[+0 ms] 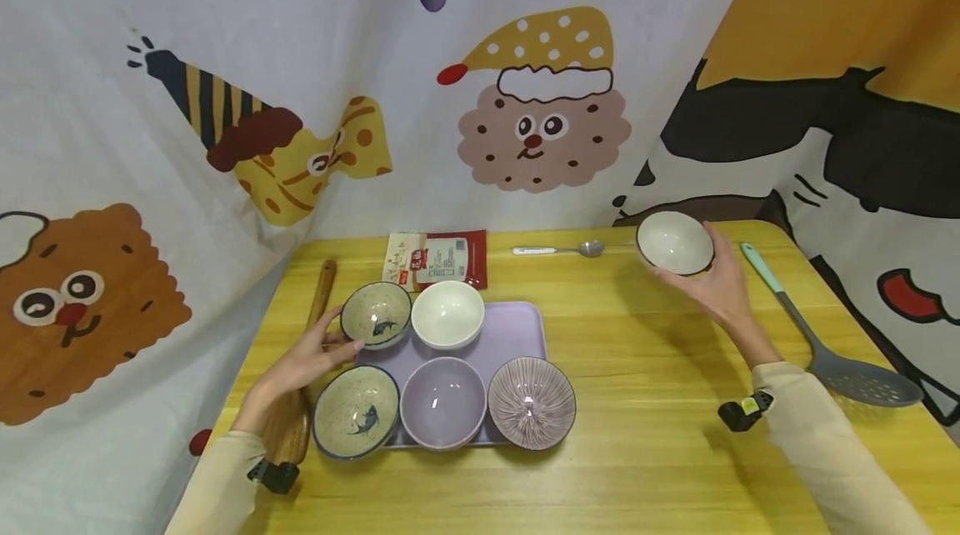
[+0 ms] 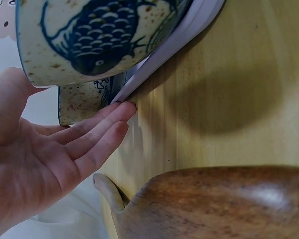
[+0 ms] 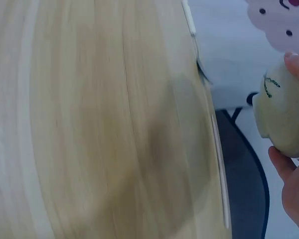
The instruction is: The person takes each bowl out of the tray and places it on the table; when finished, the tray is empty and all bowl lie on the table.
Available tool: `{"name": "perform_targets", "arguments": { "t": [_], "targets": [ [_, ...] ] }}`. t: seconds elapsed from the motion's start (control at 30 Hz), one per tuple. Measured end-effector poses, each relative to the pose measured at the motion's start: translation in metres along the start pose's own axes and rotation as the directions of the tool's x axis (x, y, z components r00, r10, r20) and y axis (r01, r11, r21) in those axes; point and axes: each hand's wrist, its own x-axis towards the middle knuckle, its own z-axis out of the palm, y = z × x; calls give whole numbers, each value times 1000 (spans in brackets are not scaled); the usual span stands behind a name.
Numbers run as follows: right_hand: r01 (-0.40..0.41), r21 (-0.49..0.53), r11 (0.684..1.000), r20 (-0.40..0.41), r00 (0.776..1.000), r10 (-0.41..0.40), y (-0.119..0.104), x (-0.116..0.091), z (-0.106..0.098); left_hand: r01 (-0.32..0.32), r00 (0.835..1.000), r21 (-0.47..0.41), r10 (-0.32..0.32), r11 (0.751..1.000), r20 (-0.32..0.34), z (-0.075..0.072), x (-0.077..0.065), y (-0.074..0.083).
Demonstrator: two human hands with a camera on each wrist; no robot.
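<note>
My right hand grips a small white bowl with a dark rim, held up over the back right of the table, its inside tilted toward the head camera. Green marks show on that bowl's outside in the right wrist view. At the left, my left hand touches the small speckled fish bowl, thumb near its front and fingers along its left side. Those fingers look nearly straight in the left wrist view. Nearer me sits a larger fish bowl, at the corner of a lilac tray.
The tray also bears a white bowl, a lilac bowl and a ribbed purplish bowl. Behind lie a food packet and a spoon. A wooden board lies left, a slotted turner right.
</note>
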Motion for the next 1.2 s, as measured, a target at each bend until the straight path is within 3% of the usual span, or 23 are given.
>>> {"name": "perform_targets", "arguments": {
  "t": [0.33,0.83,1.2],
  "targets": [
    [-96,-7,995,-108,990,95,31,7,-13,5,1000,12,-5,1000,-2,-1,-1,-1],
    [-308,-59,950,-58,951,305,66,9,-23,20,1000,17,-20,1000,0,-1,1,-1],
    [-389,-73,919,-70,921,384,77,6,-23,23,1000,6,-23,1000,-4,-1,2,-1]
  ]
}}
